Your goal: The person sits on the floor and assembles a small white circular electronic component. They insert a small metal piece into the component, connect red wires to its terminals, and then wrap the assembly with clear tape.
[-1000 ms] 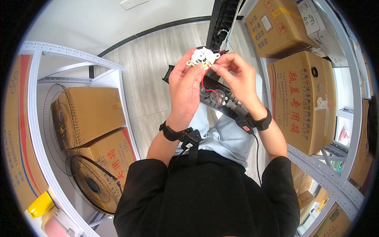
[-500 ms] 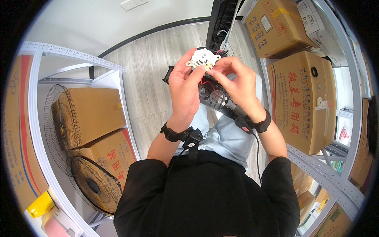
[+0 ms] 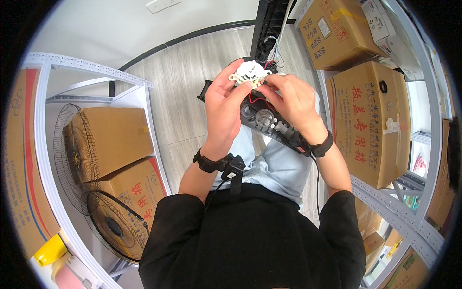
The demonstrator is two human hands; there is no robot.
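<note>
A small white plastic gear unit (image 3: 250, 70), roundish with a mounting ear at either side, is held up between my hands over my lap. My left hand (image 3: 224, 107) grips it from the left, thumb on its near edge. The fingers of my right hand (image 3: 296, 100) are pinched at its lower right edge, by a red wire (image 3: 261, 100); whether they hold the wire or the unit is hidden. Below lies a black plastic housing (image 3: 257, 126) across my thighs, with a clear round part (image 3: 264, 117) set in it.
A tall black column (image 3: 263, 33) with loose thin wires stands beyond my hands. To the left, a shelf rack (image 3: 96, 62) holds cartons and wire fan guards (image 3: 77, 159). Large cartons (image 3: 370, 125) fill the right rack. A black cable (image 3: 316, 188) hangs from my right wrist.
The gear unit has shifted slightly right and turned a little. My right hand has moved a bit right and lower, its fingers curling more at the unit's edge.
</note>
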